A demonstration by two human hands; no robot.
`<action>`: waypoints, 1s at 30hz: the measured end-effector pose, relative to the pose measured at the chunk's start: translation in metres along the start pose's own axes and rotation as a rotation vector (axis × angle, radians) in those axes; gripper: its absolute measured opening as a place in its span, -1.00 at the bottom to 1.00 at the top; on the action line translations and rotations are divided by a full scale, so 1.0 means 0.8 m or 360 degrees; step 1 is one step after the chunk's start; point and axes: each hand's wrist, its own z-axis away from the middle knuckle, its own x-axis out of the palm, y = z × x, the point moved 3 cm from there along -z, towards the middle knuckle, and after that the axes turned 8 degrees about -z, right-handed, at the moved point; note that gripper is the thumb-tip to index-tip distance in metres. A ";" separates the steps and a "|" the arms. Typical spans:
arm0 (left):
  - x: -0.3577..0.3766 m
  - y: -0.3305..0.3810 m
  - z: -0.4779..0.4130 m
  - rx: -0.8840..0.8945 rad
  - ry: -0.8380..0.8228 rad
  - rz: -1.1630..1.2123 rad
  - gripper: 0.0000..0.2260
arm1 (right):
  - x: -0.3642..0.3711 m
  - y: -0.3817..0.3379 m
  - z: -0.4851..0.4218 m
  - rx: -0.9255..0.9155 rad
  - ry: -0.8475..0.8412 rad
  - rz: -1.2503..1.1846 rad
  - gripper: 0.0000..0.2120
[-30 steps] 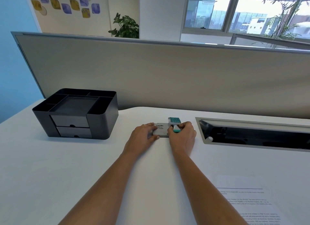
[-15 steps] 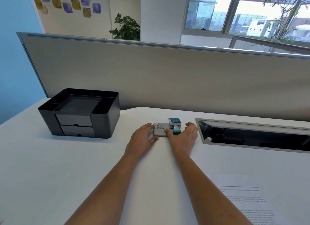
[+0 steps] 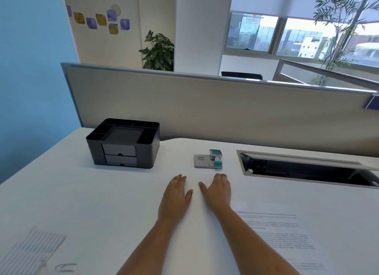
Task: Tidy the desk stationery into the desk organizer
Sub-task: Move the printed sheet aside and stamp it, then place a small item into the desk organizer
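Left hand [image 3: 176,194], right hand [image 3: 218,190] pulled off stamp [image 3: 215,155]; both flat, empty. Pinch stamp low, seemingly top-heavy, toward organizer [image 3: 147,149].

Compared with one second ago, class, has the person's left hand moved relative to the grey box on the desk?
Yes. The left hand has drawn back toward the person; it no longer touches the grey box, which stays beside the cable slot.

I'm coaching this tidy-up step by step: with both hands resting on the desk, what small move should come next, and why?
Probably reach the right hand forward to pick the teal stamp off the grey box just beyond its fingertips. Both it and the left hand lie flat, holding nothing, and the black desk organizer looks empty.
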 end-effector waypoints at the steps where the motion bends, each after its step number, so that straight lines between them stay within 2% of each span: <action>1: -0.002 -0.002 0.013 0.0003 0.0001 -0.0034 -0.53 | 0.005 -0.005 0.015 -0.0058 -0.0078 0.0169 -0.47; 3: -0.008 -0.004 0.041 -0.0002 0.0012 -0.0089 -0.54 | 0.013 -0.014 0.047 -0.0171 -0.0216 0.0367 -0.53; 8: -0.027 -0.013 0.116 0.0028 -0.0007 -0.0216 -0.56 | 0.018 -0.031 0.121 -0.0341 -0.0438 0.0523 -0.53; 21: -0.058 -0.030 0.267 0.0067 -0.0072 -0.0356 -0.56 | 0.004 -0.016 0.268 -0.0425 -0.0592 0.0603 -0.50; 23: -0.061 -0.030 0.282 0.0070 -0.0095 -0.0381 -0.50 | 0.003 -0.014 0.279 -0.0432 -0.0597 0.0625 -0.50; 26: -0.066 -0.031 0.302 0.0074 -0.0104 -0.0349 -0.21 | 0.001 -0.013 0.290 -0.0451 -0.0589 0.0644 -0.50; 30: -0.072 -0.032 0.319 0.0050 -0.0103 -0.0333 -0.15 | 0.001 -0.017 0.302 -0.0464 -0.0604 0.0709 -0.50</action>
